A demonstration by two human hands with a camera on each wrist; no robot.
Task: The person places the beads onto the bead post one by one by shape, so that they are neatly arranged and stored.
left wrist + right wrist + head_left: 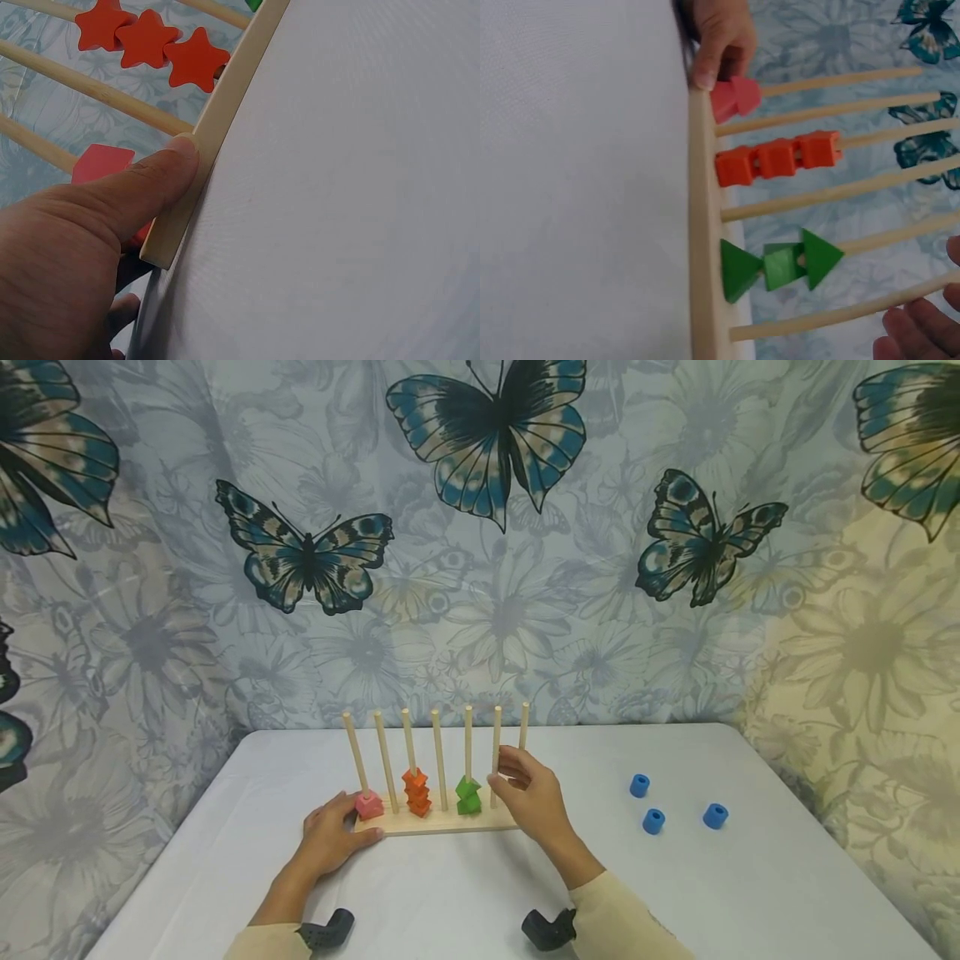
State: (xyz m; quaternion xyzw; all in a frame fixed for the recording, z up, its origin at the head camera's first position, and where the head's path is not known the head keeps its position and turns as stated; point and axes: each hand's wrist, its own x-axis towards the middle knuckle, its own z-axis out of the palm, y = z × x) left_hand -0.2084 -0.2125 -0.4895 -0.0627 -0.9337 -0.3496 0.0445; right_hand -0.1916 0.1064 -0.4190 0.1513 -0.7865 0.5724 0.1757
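A wooden peg board (450,828) with several upright pegs stands on the table. My left hand (330,837) grips its left end, thumb (169,169) pressed along the front edge and the other fingers behind. Beside that thumb, pink blocks (369,805) sit on the leftmost peg. Three orange star blocks (777,157) fill the bottom of the third peg, and three green triangular blocks (781,266) are on the fifth. My right hand (534,793) is around the sixth peg (817,321), thumb and fingers apart on either side, fingertips right at the wood.
Three blue cylindrical beads (654,821) with holes lie apart on the white table (450,893), right of the board. Behind the table hangs a butterfly-patterned cloth (510,643). A black wrist mount (551,931) shows at my right sleeve.
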